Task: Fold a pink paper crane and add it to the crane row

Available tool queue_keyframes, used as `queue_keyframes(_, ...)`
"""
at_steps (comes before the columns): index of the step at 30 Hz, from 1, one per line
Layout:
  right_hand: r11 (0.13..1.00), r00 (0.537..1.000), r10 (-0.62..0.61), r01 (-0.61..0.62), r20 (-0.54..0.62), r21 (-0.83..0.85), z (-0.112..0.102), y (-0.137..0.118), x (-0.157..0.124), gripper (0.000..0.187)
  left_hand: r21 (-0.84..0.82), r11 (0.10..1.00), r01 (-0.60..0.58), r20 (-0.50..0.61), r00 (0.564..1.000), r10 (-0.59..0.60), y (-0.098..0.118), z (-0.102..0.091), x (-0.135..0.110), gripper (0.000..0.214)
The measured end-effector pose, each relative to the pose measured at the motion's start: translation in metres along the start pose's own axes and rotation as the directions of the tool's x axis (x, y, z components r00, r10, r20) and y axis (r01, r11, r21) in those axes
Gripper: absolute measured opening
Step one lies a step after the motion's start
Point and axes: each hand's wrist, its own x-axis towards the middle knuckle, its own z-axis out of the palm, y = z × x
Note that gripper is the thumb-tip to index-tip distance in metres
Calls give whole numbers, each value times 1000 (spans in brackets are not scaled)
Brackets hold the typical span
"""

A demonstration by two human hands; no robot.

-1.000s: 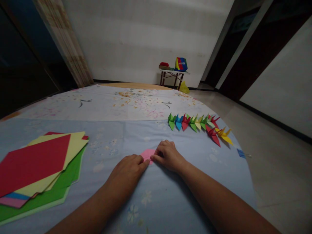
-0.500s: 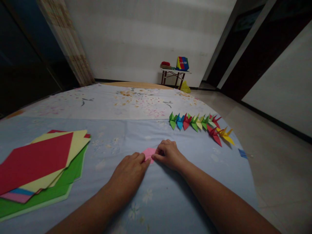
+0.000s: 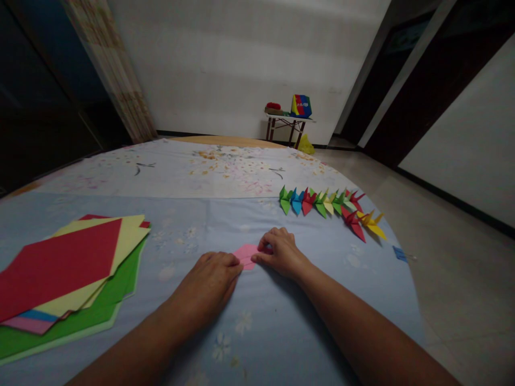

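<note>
A small piece of folded pink paper (image 3: 247, 258) lies on the cloth between my hands, with a crease line running across it. My left hand (image 3: 217, 271) holds its left edge, fingers together and thumb pressed down on the paper. At the right edge, my right hand (image 3: 279, 252) pinches the paper between thumb and curled fingers. Parts of both ends are hidden under my fingertips. Beyond my right hand stands a row of folded paper cranes (image 3: 308, 202) in green, blue, red and yellow.
A stack of coloured paper sheets (image 3: 76, 257) lies at the left. The round table wears a blue and white flowered cloth (image 3: 241, 177). A blue item (image 3: 399, 253) sits near the right edge. Against the far wall is a small table (image 3: 287, 116) with a colourful bag (image 3: 301, 106).
My left hand has slid slightly left and its thumb has drawn back, so more of the pink paper shows. My right hand has shifted slightly, fingers a little higher.
</note>
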Motion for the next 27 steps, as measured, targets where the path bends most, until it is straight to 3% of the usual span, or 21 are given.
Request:
queue_keyframes(8, 998, 998, 50, -49, 37, -35, -6, 5, 1, 29, 37, 999, -32, -21, 999, 33, 2, -2, 0, 24)
queue_keyframes(13, 995, 994, 92, -94, 50, 33, -13, 9, 1, 25, 26, 999, -26, -1, 1000, 26, 5, -3, 3, 22)
queue_keyframes(18, 997, 996, 79, -77, -51, 31, -2, -1, 0, 42, 80, 997, -15, 20, 1000, 14, 5, 0, 3, 24)
queue_keyframes(22, 995, 995, 94, -95, -31, -38, 2, -4, 0, 51, 74, 997, -21, -14, 1000, 22, 0, 2, 2, 24)
queue_keyframes(27, 987, 988, 155, -155, 1, -52, -7, 1, -1, 47, 18, 1000, -22, 18, 1000, 21, -10, -4, 0, 25)
